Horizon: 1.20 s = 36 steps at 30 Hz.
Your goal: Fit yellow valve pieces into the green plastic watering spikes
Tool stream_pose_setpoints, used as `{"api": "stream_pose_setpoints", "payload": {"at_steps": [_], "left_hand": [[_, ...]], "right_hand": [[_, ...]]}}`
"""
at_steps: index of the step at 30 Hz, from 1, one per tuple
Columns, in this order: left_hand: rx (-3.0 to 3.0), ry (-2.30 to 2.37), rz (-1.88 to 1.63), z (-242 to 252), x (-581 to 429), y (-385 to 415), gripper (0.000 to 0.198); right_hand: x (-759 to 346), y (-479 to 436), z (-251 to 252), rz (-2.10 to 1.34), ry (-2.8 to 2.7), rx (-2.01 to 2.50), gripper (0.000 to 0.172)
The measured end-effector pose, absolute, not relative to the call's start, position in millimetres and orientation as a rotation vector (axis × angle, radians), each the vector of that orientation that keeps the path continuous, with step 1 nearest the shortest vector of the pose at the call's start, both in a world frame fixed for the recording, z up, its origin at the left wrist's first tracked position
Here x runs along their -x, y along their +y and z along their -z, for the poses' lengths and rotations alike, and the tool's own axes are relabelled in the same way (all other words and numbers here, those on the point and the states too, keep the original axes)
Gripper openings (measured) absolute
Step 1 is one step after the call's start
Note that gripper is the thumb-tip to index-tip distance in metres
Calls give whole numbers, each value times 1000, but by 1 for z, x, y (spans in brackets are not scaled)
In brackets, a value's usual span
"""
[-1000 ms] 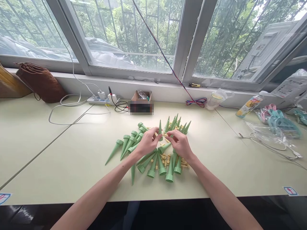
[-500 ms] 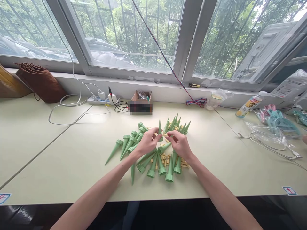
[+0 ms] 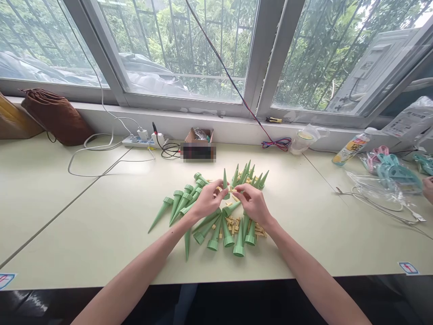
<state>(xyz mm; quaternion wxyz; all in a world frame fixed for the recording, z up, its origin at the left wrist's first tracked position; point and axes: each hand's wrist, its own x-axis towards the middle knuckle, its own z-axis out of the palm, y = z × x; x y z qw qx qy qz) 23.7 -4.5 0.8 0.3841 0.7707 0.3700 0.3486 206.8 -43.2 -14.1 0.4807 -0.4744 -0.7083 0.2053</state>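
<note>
My left hand (image 3: 210, 197) is closed around a green plastic spike (image 3: 225, 179), its tip pointing up. My right hand (image 3: 251, 201) pinches a small pale-yellow peg (image 3: 232, 190) against the spike's side; how far the peg sits in it I cannot tell. Capped green spikes (image 3: 185, 198) lie to the left of my hands. Nearer me, several green spikes (image 3: 238, 243) rest with their wide ends toward the table edge, among loose yellow pegs (image 3: 233, 224). Behind my right hand, more green spikes (image 3: 248, 174) stand tip up with yellow pieces around them.
Along the window stand a brown drawstring bag (image 3: 57, 117), a power strip (image 3: 135, 141), a small cardboard box (image 3: 191, 136) and a bottle (image 3: 353, 148). On the right are plastic-wrapped teal clips (image 3: 394, 174), a white cable (image 3: 382, 205) and part of another person's hand (image 3: 428, 188).
My hands keep nearly the same pose, the spike and peg held together. At the right edge, more of the other person's hand shows.
</note>
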Motion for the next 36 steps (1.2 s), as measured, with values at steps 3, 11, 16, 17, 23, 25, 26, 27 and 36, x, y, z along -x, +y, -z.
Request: {"api": "stream_pose_setpoints", "payload": {"at_steps": [3, 11, 16, 17, 23, 25, 26, 27, 36], "left_hand": [[-1968, 941, -900, -1, -24, -5, 18], [-1998, 920, -916, -3, -24, -6, 17], [-2018, 951, -926, -4, -25, -6, 17], [-2019, 957, -927, -4, -25, -6, 17], [-2047, 963, -926, -2, -24, -6, 16], [-2065, 963, -924, -2, -24, -6, 15], [-2072, 963, -923, -2, -24, -6, 15], [-2076, 963, -922, -1, -24, -6, 15], [-2078, 972, -938, 0, -25, -6, 13]], "right_hand": [[-207, -44, 13, -496, -1731, 1170, 23], [-208, -45, 12, -487, -1755, 1190, 30], [-208, -46, 12, -546, -1725, 1195, 28], [-208, -46, 13, -554, -1719, 1187, 28], [-207, -46, 14, -511, -1770, 1152, 21], [-207, -45, 15, -498, -1781, 1161, 22], [-207, -44, 14, -498, -1784, 1168, 24], [-207, -44, 14, -503, -1784, 1174, 25], [-207, -46, 15, -526, -1766, 1160, 24]]}}
